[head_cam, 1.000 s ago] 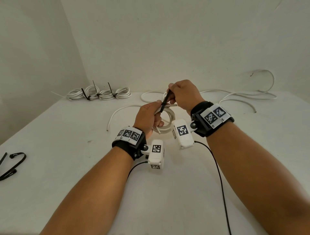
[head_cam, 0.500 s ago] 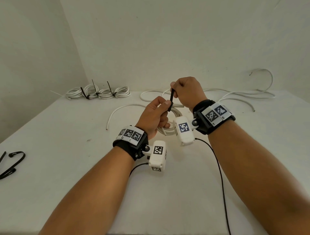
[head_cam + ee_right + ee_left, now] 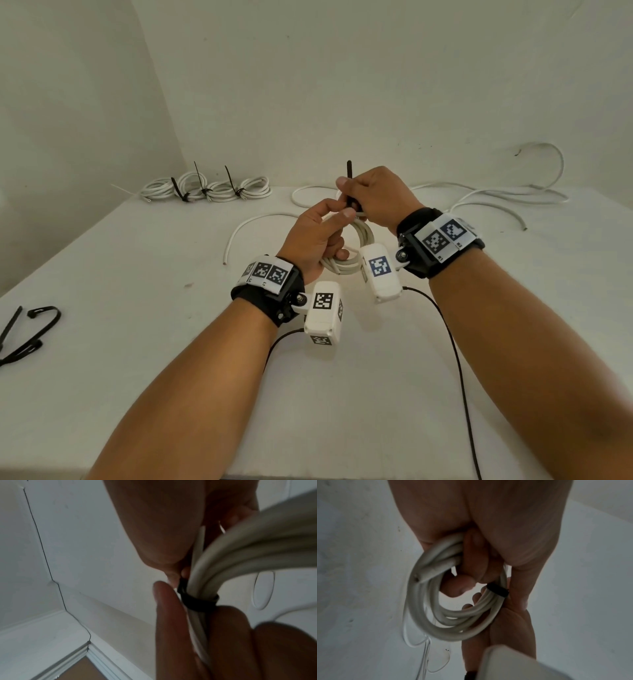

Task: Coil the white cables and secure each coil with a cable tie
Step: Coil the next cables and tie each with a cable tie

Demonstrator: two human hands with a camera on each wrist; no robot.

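White cable coil (image 3: 356, 246) was gripped above the table (image 3: 137, 342) by the left hand (image 3: 313, 240), while the right hand (image 3: 376, 195) pinched the upright tail of the black cable tie (image 3: 349, 181) cinched around it, finished tied coils (image 3: 209, 186) lying far left.

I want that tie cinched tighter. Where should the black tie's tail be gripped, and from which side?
Probably low on the black cable tie, close above its loop around the coil, pinched from above by the right hand: the tail stands upright and free there.
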